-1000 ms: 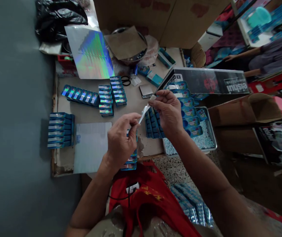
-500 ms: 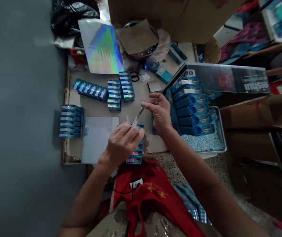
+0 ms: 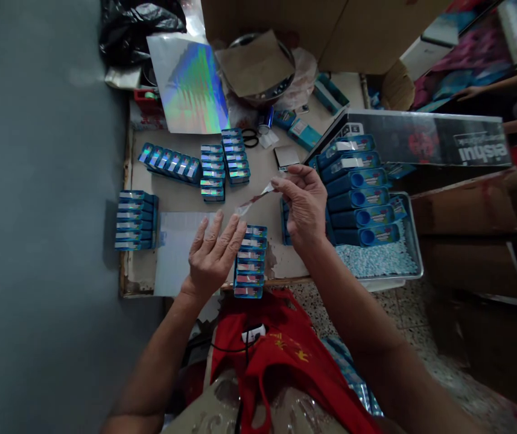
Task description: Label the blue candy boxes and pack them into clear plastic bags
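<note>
**Two bare hands and a pale strip above a worktable**

A plain grey wall [image 3: 36, 211] bounds the scene on the left. Beside it stands a worn, pale-topped table [image 3: 172, 196] with chipped edges. A long black carton with white lettering [image 3: 425, 138] lies along the table's right side. The person, close enough for me to follow each finger, wears a red cloth apron with yellow markings [image 3: 276, 337] at the near edge. To the right, a shallow metal tray [image 3: 415, 235] contains pale blue pellets [image 3: 371, 259]; long blue boxes with round recesses [image 3: 358, 199] lie side by side across its left part. An iridescent silver sheet [image 3: 190, 90] leans at the back, and a flat whitish sheet [image 3: 174, 259] lies in front. A row of small blue boxes with shiny labels [image 3: 250, 265] sits beside the left hand [image 3: 213, 253], whose fingers are extended and slightly spread. The right hand [image 3: 303, 208] pinches one end of a narrow, glossy, pale strip [image 3: 258, 196] between thumb and finger. This strip slants above the table, between the hands; its lower end lies just beside the left fingertips, though I cannot tell whether they touch.
</note>
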`<action>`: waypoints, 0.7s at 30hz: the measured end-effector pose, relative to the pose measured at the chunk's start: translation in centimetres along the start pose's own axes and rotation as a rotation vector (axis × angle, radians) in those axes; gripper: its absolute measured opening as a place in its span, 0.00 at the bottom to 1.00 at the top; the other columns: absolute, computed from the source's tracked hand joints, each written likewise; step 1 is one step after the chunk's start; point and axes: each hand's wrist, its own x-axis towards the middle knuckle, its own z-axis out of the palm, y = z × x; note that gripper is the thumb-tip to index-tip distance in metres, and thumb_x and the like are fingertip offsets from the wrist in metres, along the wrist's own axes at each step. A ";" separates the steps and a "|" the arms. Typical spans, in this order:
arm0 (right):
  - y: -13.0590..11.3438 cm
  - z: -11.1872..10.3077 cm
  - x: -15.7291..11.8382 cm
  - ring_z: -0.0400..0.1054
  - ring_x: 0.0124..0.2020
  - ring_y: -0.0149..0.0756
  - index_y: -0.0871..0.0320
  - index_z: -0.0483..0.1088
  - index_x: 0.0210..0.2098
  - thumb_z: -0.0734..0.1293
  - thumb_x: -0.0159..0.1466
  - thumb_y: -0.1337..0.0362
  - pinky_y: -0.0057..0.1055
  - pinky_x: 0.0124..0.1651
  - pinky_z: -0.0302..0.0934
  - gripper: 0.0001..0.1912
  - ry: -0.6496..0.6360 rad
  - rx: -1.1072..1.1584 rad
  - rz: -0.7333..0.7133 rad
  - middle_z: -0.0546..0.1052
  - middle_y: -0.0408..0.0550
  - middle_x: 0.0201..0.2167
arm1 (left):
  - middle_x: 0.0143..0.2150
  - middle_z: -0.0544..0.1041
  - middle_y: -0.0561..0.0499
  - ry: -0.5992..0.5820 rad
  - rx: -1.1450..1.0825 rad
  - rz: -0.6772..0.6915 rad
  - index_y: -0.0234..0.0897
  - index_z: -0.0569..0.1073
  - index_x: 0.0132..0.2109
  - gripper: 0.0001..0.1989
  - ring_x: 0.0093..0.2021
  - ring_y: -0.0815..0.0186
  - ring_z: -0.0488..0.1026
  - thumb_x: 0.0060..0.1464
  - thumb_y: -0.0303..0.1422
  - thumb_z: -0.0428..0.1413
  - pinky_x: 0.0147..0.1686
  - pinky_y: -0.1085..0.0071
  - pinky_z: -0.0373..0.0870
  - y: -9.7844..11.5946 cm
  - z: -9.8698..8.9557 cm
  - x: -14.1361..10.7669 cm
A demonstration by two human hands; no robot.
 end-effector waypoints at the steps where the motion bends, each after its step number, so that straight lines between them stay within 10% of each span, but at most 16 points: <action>1: 0.1 0.1 0.0 0.72 0.36 0.32 0.48 0.66 0.40 0.76 0.54 0.58 0.32 0.43 0.69 0.19 0.005 -0.001 -0.033 0.72 0.37 0.30 | 0.64 0.76 0.41 -0.024 0.021 -0.005 0.43 0.70 0.69 0.27 0.70 0.49 0.66 0.65 0.23 0.54 0.69 0.45 0.65 0.3 0.5 -0.4; 8: 1.5 0.7 -0.1 0.74 0.36 0.30 0.50 0.66 0.39 0.77 0.53 0.63 0.31 0.47 0.71 0.19 0.073 0.167 -0.176 0.71 0.35 0.30 | 0.73 0.64 0.41 -0.261 0.209 -0.152 0.40 0.55 0.77 0.36 0.78 0.51 0.44 0.65 0.19 0.50 0.75 0.35 0.24 1.4 4.6 -3.0; 21: 3.8 0.2 0.8 0.72 0.35 0.30 0.50 0.66 0.38 0.76 0.57 0.61 0.32 0.44 0.72 0.16 0.210 0.033 -0.262 0.71 0.37 0.31 | 0.76 0.59 0.47 -0.531 0.204 0.048 0.42 0.56 0.76 0.39 0.80 0.60 0.40 0.61 0.16 0.45 0.78 0.44 0.47 -2.4 4.0 -5.6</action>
